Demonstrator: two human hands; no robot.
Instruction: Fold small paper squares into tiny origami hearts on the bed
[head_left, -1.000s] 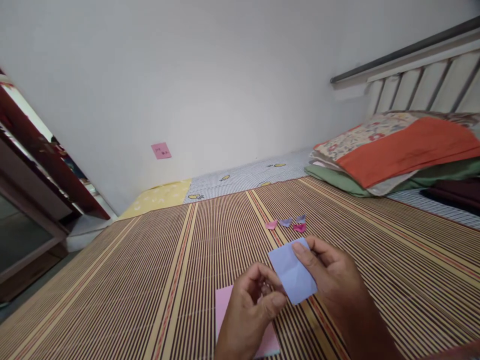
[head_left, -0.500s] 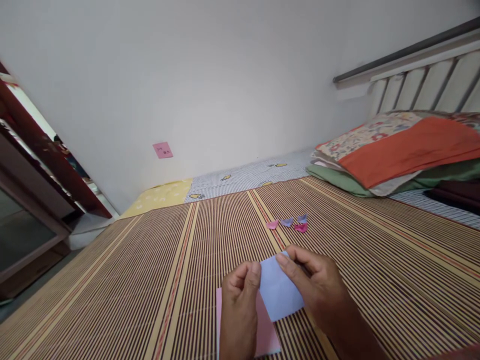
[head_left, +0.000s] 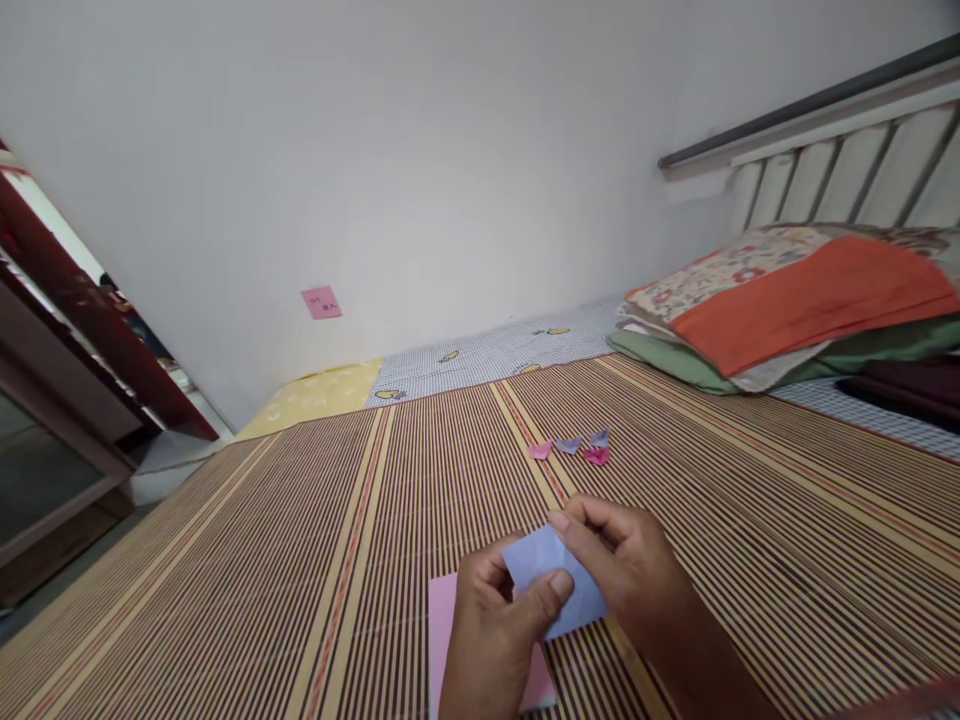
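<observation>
Between my two hands is a small sheet of blue paper, held above the striped mat. My left hand grips it from the left, its thumb lying across the paper's face and its fingers behind. At the upper right corner, my right hand pinches the sheet between thumb and fingers. Partly covered by my left hand and wrist, pink paper lies on the mat. Farther off sit several small folded paper pieces: a pink one, a magenta one, and bluish ones.
A striped bamboo-like mat covers the bed. Folded bedding with an orange band is stacked at the right, below a radiator. A pink note is stuck on the white wall. A reddish door frame stands at the left.
My left thumb has moved from the paper's left edge onto the middle of its face. The blue paper has tilted a little; my right hand keeps its pinch at the corner.
</observation>
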